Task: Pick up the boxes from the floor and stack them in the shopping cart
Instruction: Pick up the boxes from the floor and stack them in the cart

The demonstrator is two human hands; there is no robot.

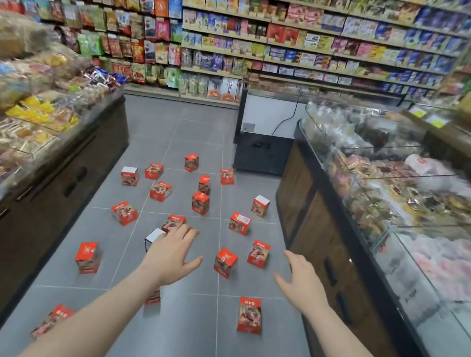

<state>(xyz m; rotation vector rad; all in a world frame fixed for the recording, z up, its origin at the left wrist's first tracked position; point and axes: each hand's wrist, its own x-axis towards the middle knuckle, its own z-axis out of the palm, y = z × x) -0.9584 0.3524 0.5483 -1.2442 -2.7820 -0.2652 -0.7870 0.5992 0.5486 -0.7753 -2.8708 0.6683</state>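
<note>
While red boxes (200,202) litter grey tile floor (185,341) between snack counters, both hands (173,253) open, empty.

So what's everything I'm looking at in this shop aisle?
Small boxes: about nineteen, red with some white faces, scattered over the floor; a few partly hidden behind the arms.
Floor: grey tiles, down the middle of the aisle.
Wall shelves: several rows, packed with many-coloured snack packets and boxes, at the back.
Left display counter: one, dark base, heaped with wrapped snacks.
Right display counter: one, wood-fronted with clear dividers, holding wrapped goods.
Chest cabinet: one, white and black, at the far end with a black cable.
Shopping cart: none in view.
Left hand: open, empty, above the boxes.
Right hand: open, empty.
</note>
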